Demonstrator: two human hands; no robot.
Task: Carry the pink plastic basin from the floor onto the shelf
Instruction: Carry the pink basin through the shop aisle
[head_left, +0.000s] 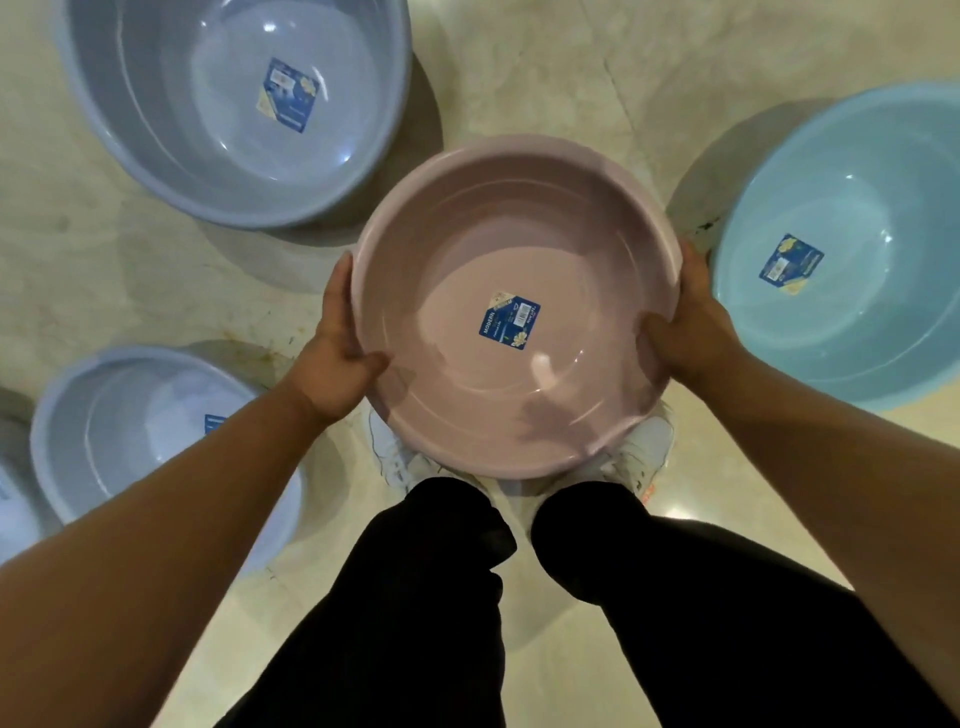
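Pink basin (519, 228): round, glossy plastic, open side up, roughly level, nothing inside but a blue label (509, 322) stuck flat near the middle of the bottom. It's dead centre in view, with the left hand (337, 358) gripping the rim at 9 o'clock and the right hand (685, 322) at 3 o'clock.

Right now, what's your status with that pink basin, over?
Left hand and right hand grip pink basin at its rim. Light blue basin close by right hand, grey-blue basin ahead left. Shelf not in view.
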